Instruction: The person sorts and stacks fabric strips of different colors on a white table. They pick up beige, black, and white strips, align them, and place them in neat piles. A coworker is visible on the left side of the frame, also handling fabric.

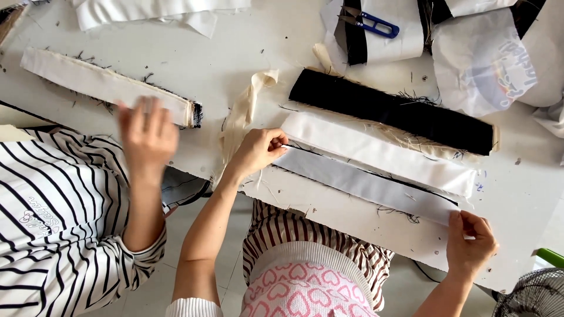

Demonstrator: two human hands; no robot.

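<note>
A long pale grey fabric strip lies along the near edge of the white table. My left hand pinches its left end with fingers closed, and my right hand grips its right end at the table edge. The strip is stretched flat between them. Just beyond it lies a white fabric strip, and behind that a black strip with frayed edges.
Another person in a black-and-white striped top reaches a blurred hand to a stack of white strips at left. Blue thread snips rest on fabric at the back. A cream scrap, a plastic bag and a fan grille are nearby.
</note>
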